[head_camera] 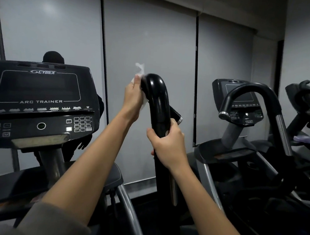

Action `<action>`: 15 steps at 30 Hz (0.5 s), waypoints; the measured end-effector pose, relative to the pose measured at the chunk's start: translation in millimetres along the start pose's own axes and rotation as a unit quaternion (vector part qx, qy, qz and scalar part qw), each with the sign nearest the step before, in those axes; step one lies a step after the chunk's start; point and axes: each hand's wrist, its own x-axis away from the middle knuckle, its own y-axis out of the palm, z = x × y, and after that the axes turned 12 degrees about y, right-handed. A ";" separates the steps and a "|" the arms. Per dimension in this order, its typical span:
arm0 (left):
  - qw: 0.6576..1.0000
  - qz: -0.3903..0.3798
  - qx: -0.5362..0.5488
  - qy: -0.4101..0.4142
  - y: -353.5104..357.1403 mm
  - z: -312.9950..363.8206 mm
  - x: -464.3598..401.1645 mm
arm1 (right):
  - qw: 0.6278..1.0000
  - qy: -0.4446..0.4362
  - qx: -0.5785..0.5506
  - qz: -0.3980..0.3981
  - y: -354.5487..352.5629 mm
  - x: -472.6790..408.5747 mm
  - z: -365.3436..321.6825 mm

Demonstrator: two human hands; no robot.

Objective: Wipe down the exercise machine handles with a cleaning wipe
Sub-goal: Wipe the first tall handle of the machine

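A glossy black curved handle point(158, 101) of the arc trainer rises in the middle of the view. My left hand point(133, 94) presses a white cleaning wipe point(140, 70) against the left side of the handle's upper bend; a corner of the wipe sticks up above my fingers. My right hand point(168, 145) grips the handle's straight shaft lower down. Behind the shaft a short side grip with a metal end cap point(177, 117) pokes out to the right.
The machine's console point(38, 98), marked Cybex Arc Trainer, fills the left. A second machine with a looped black handle point(251, 98) and its own console point(241, 97) stands at right. Grey blinds point(149, 34) cover the wall ahead. A dark figure point(53, 58) shows behind the console.
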 end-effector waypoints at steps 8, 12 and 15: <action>0.999 0.011 0.010 0.030 -20.8 14.3 43.4 | 1.000 -0.002 0.023 0.021 1.1 0.5 0.6; 0.956 0.171 0.194 -0.141 -32.4 10.0 21.2 | 0.999 0.005 0.027 0.016 0.8 1.7 1.3; 0.963 0.134 0.172 -0.161 -25.5 9.7 2.2 | 0.999 0.006 0.029 0.011 0.0 1.3 0.9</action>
